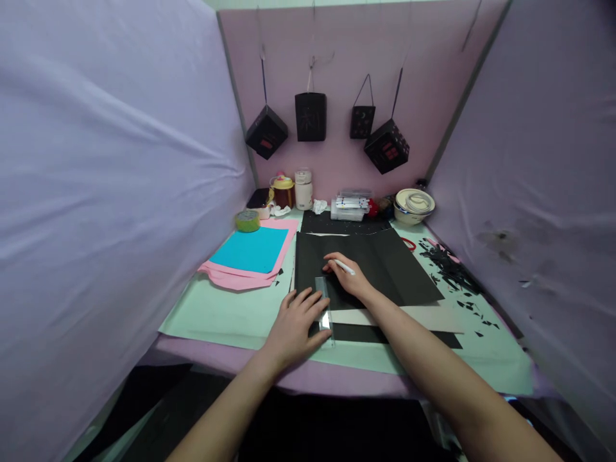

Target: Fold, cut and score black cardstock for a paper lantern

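A large sheet of black paper lies in front of me, over a pale sheet and another black sheet. My left hand rests with spread fingers on a clear ruler, pressing it against the near left part of the black paper. Just beyond the ruler's far end, my right hand is closed around a white pen, its fingertips low over the paper. The pen's tip is hidden by the fingers.
Blue sheets lie on pink sheets at left, beside a roll of tape. Black paper scraps litter the right side. A pen box, bottle and bowl stand behind. Black paper lanterns hang above.
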Demonstrator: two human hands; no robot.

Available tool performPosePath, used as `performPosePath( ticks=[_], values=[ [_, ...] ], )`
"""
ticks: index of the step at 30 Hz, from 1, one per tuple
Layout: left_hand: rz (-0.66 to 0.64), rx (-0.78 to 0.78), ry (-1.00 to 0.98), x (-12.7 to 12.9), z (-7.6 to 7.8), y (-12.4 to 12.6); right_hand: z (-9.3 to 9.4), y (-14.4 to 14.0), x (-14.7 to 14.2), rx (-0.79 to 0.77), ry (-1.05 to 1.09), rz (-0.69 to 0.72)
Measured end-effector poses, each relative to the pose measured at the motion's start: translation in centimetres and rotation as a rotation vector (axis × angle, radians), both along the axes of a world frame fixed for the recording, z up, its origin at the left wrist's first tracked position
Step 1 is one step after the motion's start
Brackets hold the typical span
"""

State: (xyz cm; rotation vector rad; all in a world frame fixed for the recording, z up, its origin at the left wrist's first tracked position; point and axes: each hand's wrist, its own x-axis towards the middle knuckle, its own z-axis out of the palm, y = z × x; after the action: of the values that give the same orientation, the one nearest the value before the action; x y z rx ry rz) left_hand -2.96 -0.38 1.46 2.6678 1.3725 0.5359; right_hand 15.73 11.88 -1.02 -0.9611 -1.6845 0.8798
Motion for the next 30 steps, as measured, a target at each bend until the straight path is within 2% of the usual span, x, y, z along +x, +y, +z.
performPosePath(
  ticks=[6, 9, 15, 19, 23, 25, 27, 30],
  values=[
    [-0.093, -0.034, 0.141, -0.3, 0.2, -1.9, 0.0, 0.0, 0.2, 0.013, -0.071, -0.012],
    [-0.102, 0.005, 0.135, -0.2, -0.1, -2.2, 0.0, 0.0, 0.2, 0.013, -0.089, -0.018],
    [-0.175, 0.241, -0.118, -0.7, -1.5, -1.7, 0.1, -0.1, 0.2, 0.021, -0.115, -0.023],
    [-0.235, 0.373, -0.371, -2.5, -1.4, -2.6, -0.1, 0.0, 0.2, 0.029, -0.145, -0.029],
    [-0.157, 0.431, -0.512, -4.4, -1.1, -3.4, -0.1, 0.0, 0.3, 0.035, -0.172, -0.035],
    [-0.105, 0.435, -0.500, -4.8, -1.2, -3.2, 0.2, -0.3, 0.3, 0.093, -0.230, -0.037],
    [-0.075, 0.411, -0.450, -4.9, -1.6, -2.8, 0.7, -0.7, 0.0, 0.218, -0.308, -0.038],
    [-0.069, 0.385, -0.410, -4.8, -2.3, -2.3, 1.3, -1.3, -0.8, 0.429, -0.388, 0.066]
  ],
)
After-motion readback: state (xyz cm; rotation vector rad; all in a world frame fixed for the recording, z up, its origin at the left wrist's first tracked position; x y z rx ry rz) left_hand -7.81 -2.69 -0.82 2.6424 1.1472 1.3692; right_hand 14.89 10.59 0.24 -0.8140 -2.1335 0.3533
